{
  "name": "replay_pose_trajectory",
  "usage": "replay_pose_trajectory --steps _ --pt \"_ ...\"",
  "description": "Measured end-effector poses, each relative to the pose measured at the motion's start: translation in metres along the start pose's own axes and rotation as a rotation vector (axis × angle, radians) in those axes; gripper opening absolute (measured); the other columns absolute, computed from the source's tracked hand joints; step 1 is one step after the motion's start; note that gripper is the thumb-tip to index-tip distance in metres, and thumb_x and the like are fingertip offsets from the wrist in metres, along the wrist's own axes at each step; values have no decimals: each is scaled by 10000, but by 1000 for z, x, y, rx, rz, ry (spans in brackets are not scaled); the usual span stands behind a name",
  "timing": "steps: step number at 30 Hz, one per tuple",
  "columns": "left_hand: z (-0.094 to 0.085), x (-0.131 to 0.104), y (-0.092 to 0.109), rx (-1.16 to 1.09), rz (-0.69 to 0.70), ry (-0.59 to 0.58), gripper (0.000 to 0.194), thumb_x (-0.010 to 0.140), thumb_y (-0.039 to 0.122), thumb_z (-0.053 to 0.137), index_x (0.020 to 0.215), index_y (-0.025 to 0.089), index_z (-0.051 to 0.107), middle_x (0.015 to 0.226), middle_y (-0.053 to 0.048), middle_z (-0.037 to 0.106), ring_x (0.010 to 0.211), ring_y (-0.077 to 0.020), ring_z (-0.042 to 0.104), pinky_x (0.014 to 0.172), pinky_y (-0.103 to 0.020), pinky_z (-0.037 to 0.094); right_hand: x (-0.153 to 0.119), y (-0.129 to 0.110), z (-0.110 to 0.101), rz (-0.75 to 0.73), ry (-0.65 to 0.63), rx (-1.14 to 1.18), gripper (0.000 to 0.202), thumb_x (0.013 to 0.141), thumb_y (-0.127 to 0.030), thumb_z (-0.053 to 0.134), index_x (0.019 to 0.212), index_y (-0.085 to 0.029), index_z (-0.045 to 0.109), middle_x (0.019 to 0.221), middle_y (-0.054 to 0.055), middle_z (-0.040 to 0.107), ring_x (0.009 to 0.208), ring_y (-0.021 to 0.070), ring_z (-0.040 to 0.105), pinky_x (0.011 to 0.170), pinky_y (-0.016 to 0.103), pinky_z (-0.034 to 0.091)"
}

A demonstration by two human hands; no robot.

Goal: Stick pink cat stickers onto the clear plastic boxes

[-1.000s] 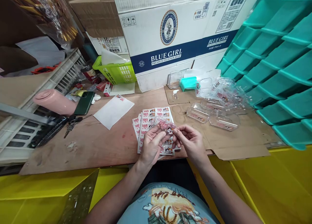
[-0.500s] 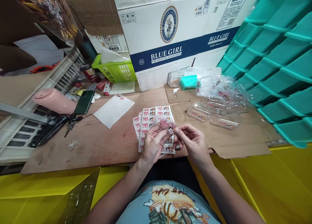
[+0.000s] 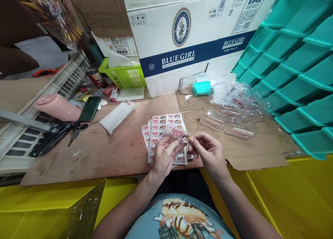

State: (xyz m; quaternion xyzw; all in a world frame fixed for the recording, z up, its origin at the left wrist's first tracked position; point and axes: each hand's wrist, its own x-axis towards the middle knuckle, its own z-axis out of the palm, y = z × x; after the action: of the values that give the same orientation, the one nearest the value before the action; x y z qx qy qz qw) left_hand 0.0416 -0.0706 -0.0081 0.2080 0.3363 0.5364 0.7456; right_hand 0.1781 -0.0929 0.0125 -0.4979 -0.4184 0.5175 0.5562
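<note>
Plastic case (image 3: 171, 129) is gripped by left hand (image 3: 164, 152) while right hand (image 3: 208, 151) seemingly pinches its sticker (image 3: 179, 132), which uneven pressing could wrinkle.

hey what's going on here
A person is working on a clear case with both bare hands. The left hand holds the case, which bears a pink sticker with cats, and the right hand pinches at the sticker's right end; whether that end is stuck down is too small to tell. Sheets of similar stickers lie beneath the hands on the table. More cases with stickers lie heaped to the right, over cardboard.
</note>
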Motion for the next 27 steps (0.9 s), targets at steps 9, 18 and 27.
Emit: replay_pose_trajectory --steps 9,18,27 --pt "4 -1 0 37 -3 -15 179 709 163 762 880 141 714 930 -57 749 850 -155 688 811 -273 540 1 13 0 60 -23 44 280 801 -422 751 778 -186 604 588 -17 632 428 91 538 424 204 424" --pt "1 -1 -3 46 6 -11 149 718 144 749 865 153 727 902 -39 747 815 -138 679 778 -250 546 2 18 -1 67 -20 40 264 834 -406 722 779 -181 595 594 -15 632 436 91 557 428 197 413" --pt "0 0 -3 15 9 -35 154 737 121 732 886 160 735 914 -31 748 838 -129 680 809 -260 559 3 19 -1 72 -2 41 283 821 -423 728 790 -172 601 596 -13 634 440 91 573 422 185 409"
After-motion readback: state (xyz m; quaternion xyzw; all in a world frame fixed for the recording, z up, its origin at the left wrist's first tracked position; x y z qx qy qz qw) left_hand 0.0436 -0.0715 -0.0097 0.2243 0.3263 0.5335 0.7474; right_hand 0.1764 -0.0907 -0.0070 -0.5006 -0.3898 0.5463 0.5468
